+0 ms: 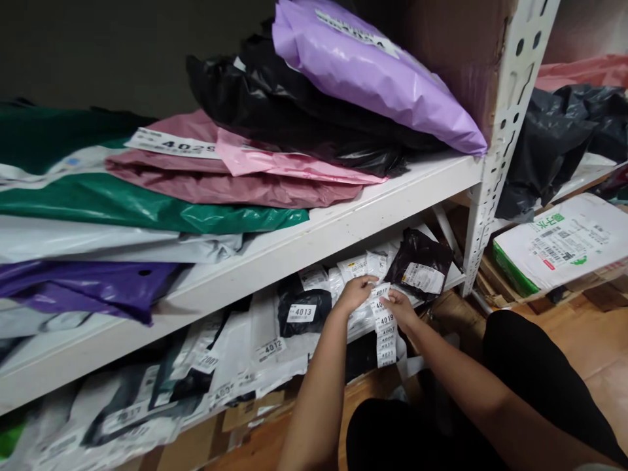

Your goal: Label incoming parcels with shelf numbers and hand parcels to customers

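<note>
A long paper strip of number labels [386, 333] hangs down in front of the lower shelf, printed 4017, 4019, 4023 and others. My right hand [401, 310] pinches its right edge near the upper end. At the top of the strip, the curled fingers of my left hand [357, 293] close on its upper left corner. Just behind the hands lie white plastic parcels [354, 267] and a dark parcel [422, 261] with a white label. Left of my left hand is a black parcel [307, 313] labelled 4013.
On the upper shelf [314, 239] are stacked a lilac parcel [373, 72], black parcels [294, 111], a pink one [235, 176] and a green one [147, 203]. A white perforated post [505, 131] stands at right. Beyond it lies a white-and-green box [564, 242].
</note>
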Motion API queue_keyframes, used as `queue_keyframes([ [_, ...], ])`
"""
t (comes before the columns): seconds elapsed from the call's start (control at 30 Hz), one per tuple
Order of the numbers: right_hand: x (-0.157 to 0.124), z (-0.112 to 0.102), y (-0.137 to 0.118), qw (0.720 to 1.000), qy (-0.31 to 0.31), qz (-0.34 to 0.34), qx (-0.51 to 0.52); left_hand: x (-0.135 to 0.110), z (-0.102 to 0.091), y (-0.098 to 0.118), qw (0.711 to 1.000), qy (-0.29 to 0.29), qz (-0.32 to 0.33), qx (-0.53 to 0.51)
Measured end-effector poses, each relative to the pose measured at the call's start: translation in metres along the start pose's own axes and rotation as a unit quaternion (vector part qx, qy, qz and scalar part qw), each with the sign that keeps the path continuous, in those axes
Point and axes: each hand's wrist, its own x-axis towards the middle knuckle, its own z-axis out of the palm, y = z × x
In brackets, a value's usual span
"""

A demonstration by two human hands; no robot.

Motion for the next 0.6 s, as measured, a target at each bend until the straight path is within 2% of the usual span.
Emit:
queue_keyframes([
  [0.13,-0.003,-0.001,0.003,1.000,0.004,0.012,0.007,-0.005,0.005,0.000,0.999,-0.004,-0.027,-0.037],
  [0.27,-0.001,0.001,0.007,1.000,0.020,0.020,0.004,-0.005,0.008,0.000,0.998,-0.004,-0.018,-0.053],
  [0.6,0.013,0.001,0.022,0.995,0.095,0.007,-0.002,-0.005,0.019,0.001,0.997,0.076,-0.020,0.007],
])
